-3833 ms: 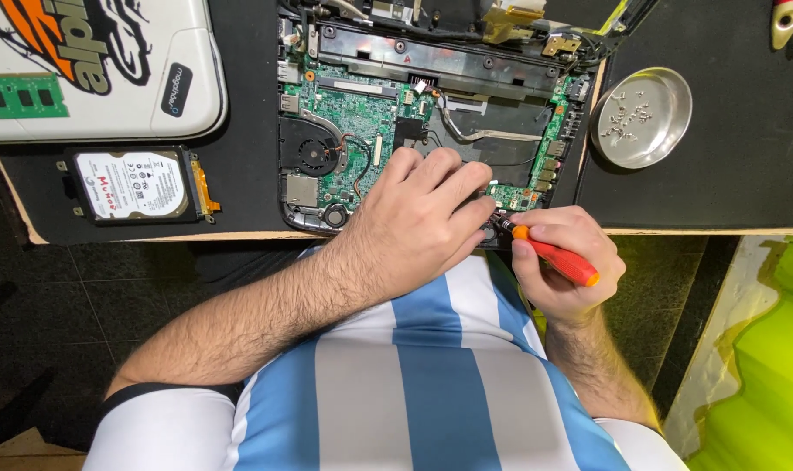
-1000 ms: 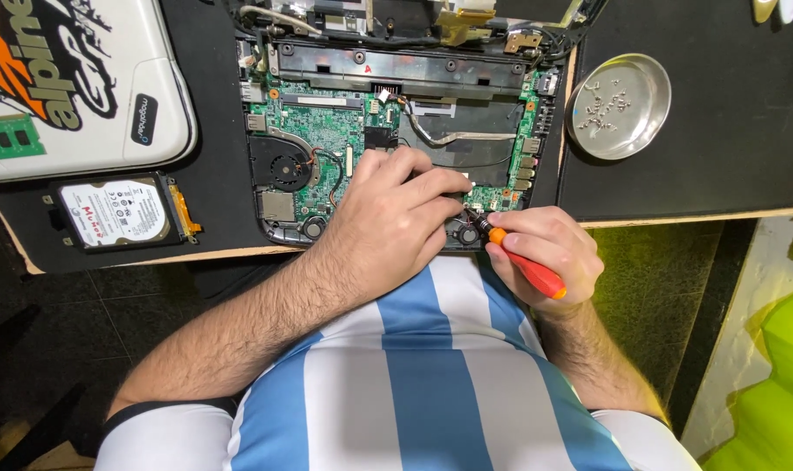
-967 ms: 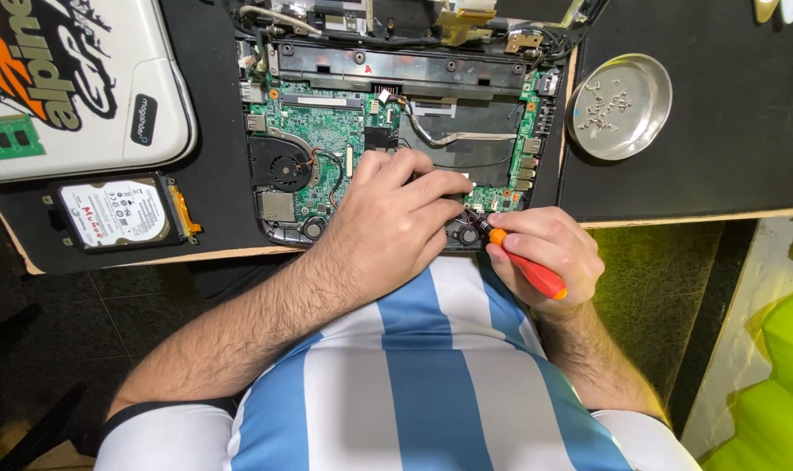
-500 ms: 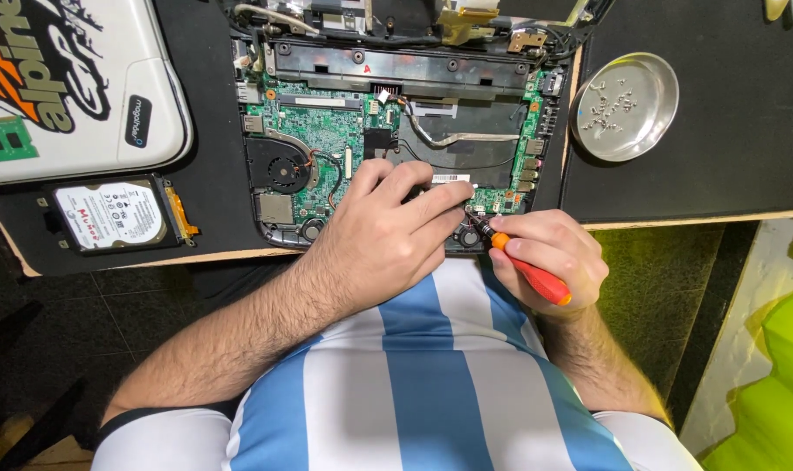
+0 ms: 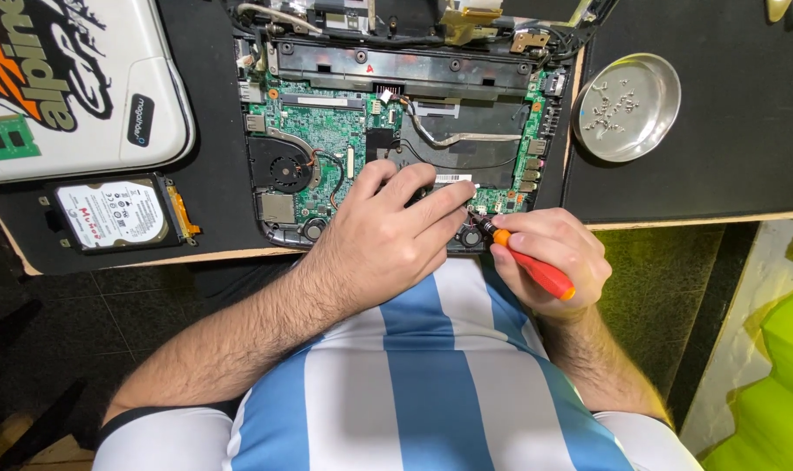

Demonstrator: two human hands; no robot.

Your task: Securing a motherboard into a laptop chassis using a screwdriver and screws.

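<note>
The right hand [image 5: 549, 257] is wrapped around the orange handle of a small screwdriver [image 5: 527, 263], fingers closed on it, with the dark tip angled up and to its left onto the near edge of the laptop motherboard [image 5: 327, 144]. The left hand [image 5: 383, 235] lies flat on the opened laptop chassis [image 5: 414, 70] just beside that tip, fingers spread loosely and pressing down, holding nothing; its fingertips reach almost to the screwdriver shaft.

Far to the right of the right hand sits a round metal dish [image 5: 628, 109] with loose screws [image 5: 613, 98] in it. Well to the left of the left hand a bare hard drive [image 5: 117, 214] lies on the black mat covering the surface [image 5: 737, 166].

The risk, as I judge it, lies in the slanted tool: a tip held off-axis could slip out of the screw head and scrape nearby components or jab the left fingers. A freed screw could also drop into the chassis, since the dish is well apart.
</note>
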